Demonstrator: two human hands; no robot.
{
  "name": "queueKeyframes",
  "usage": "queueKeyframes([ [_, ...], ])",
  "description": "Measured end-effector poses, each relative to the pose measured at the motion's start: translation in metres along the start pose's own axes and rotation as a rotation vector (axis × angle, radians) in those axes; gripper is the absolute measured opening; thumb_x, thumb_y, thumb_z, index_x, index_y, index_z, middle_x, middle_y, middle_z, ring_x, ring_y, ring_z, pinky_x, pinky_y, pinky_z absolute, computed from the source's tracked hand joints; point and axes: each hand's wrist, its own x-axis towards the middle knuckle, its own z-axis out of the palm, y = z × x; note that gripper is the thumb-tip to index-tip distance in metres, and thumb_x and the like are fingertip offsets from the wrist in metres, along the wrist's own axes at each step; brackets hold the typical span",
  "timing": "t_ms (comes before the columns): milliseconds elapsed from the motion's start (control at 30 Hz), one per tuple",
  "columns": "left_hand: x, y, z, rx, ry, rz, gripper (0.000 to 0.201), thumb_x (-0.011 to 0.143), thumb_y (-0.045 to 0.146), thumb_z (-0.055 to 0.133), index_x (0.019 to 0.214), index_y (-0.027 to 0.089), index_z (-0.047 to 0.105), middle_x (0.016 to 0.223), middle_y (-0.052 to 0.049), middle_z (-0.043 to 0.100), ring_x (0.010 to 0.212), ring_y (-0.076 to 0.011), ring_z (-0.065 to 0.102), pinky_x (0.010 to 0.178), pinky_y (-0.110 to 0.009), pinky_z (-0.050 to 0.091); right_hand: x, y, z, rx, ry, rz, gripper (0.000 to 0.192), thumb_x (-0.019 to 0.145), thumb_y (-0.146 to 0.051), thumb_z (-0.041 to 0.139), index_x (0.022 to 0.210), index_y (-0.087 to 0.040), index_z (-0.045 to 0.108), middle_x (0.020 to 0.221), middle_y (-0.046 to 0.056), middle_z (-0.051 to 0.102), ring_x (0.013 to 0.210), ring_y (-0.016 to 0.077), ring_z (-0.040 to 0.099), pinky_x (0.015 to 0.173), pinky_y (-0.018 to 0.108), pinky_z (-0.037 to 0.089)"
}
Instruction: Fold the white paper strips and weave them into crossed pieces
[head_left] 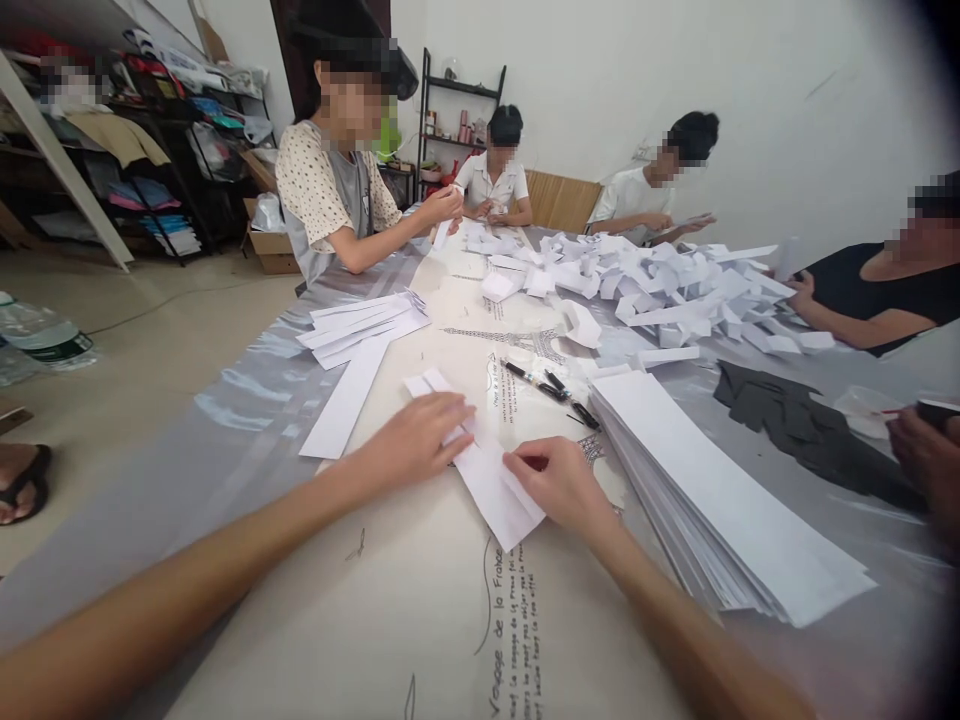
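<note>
hands press paper strip — flat

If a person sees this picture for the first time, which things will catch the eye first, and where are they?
First, the two hands in the foreground: the left hand presses flat on a long white paper strip, and the right hand pinches its folded edge. To the right lies a tall stack of white strips. Farther back, a big heap of folded paper pieces covers the table, with other people seated around it.
</note>
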Motion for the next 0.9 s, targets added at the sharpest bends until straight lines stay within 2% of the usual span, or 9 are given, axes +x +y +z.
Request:
queueKeyframes([
  [100, -0.006, 0.013, 0.018, 0.046, -0.118, 0.014, 0.05, 0.109, 0.046, 0.034, 0.147, 0.018, 0.052, 0.158, -0.014, 0.047, 0.15, -0.029, 0.039, 0.122, -0.045, 0.033, -0.003, 0.003, -0.002, -0.122, -0.004, -0.125, 0.025, 0.09, -0.031, 0.058, 0.07, -0.022, 0.071, 0.066, 0.001, 0.061, 0.06, 0.0165, 0.051, 0.058, 0.03, 0.039],
  [167, -0.009, 0.011, 0.02, 0.055, -0.14, 0.017, 0.051, 0.11, 0.045, 0.031, 0.151, 0.018, 0.048, 0.162, -0.012, 0.041, 0.153, -0.0283, 0.033, 0.124, -0.045, 0.029, -0.002, 0.009, -0.004, -0.213, 0.007, -0.224, 0.017, 0.091, -0.028, 0.06, 0.095, -0.023, 0.075, 0.081, 0.003, 0.066, 0.071, 0.0197, 0.059, 0.063, 0.031, 0.045],
  [233, -0.01, 0.008, 0.017, 0.064, -0.149, 0.019, 0.051, 0.111, 0.044, 0.03, 0.153, 0.02, 0.045, 0.163, -0.011, 0.039, 0.153, -0.0279, 0.032, 0.124, -0.044, 0.028, 0.0, 0.014, -0.005, -0.315, 0.007, -0.33, 0.029, 0.095, -0.023, 0.057, 0.119, -0.025, 0.071, 0.094, 0.006, 0.066, 0.081, 0.0216, 0.063, 0.066, 0.032, 0.047],
  [267, -0.01, 0.007, 0.016, 0.07, -0.155, 0.019, 0.051, 0.111, 0.044, 0.03, 0.154, 0.021, 0.044, 0.164, -0.01, 0.039, 0.153, -0.0279, 0.032, 0.124, -0.044, 0.028, 0.002, 0.015, -0.005, -0.363, -0.003, -0.381, 0.032, 0.097, -0.02, 0.054, 0.125, -0.026, 0.069, 0.098, 0.007, 0.066, 0.085, 0.022, 0.063, 0.067, 0.032, 0.048],
  [367, -0.009, 0.006, 0.013, 0.082, -0.175, 0.029, 0.05, 0.112, 0.043, 0.029, 0.156, 0.025, 0.042, 0.166, -0.008, 0.036, 0.154, -0.0275, 0.03, 0.124, -0.044, 0.026, 0.003, 0.016, -0.002, -0.484, -0.017, -0.5, 0.031, 0.102, -0.015, 0.046, 0.118, -0.023, 0.071, 0.098, 0.009, 0.064, 0.087, 0.0228, 0.06, 0.067, 0.033, 0.047],
  [500, -0.01, 0.006, 0.013, 0.091, -0.199, 0.041, 0.05, 0.112, 0.044, 0.027, 0.158, 0.026, 0.039, 0.167, -0.008, 0.032, 0.155, -0.0268, 0.028, 0.125, -0.043, 0.024, 0.0, 0.014, -0.003, -0.598, -0.022, -0.617, 0.027, 0.101, -0.011, 0.046, 0.101, -0.018, 0.073, 0.09, 0.008, 0.065, 0.083, 0.0225, 0.057, 0.071, 0.036, 0.046],
  [600, -0.009, 0.003, 0.011, 0.109, -0.209, -0.001, 0.059, 0.11, 0.051, 0.029, 0.16, 0.021, 0.034, 0.167, -0.01, 0.03, 0.155, -0.0287, 0.026, 0.125, -0.043, 0.023, -0.006, 0.013, -0.009, -0.63, -0.053, -0.63, 0.027, 0.099, -0.01, 0.047, 0.086, -0.017, 0.07, 0.08, 0.006, 0.062, 0.076, 0.0206, 0.055, 0.066, 0.035, 0.042],
  [733, -0.003, -0.008, 0.006, 0.132, -0.233, -0.085, 0.076, 0.104, 0.066, 0.034, 0.161, 0.016, 0.03, 0.168, -0.015, 0.027, 0.155, -0.0334, 0.027, 0.124, -0.048, 0.021, -0.011, 0.009, -0.018, -0.674, -0.118, -0.623, 0.028, 0.096, -0.009, 0.052, 0.074, -0.018, 0.067, 0.075, 0.006, 0.062, 0.071, 0.0191, 0.055, 0.058, 0.035, 0.033],
  [900, 0.004, -0.022, -0.002, 0.179, -0.242, -0.129, 0.073, 0.104, 0.067, 0.033, 0.16, 0.02, 0.034, 0.168, -0.012, 0.029, 0.154, -0.031, 0.028, 0.123, -0.048, 0.022, -0.018, 0.001, -0.013, -0.76, -0.118, -0.601, 0.028, 0.091, -0.006, 0.056, 0.066, -0.017, 0.062, 0.073, 0.004, 0.062, 0.069, 0.0174, 0.057, 0.055, 0.034, 0.03],
])
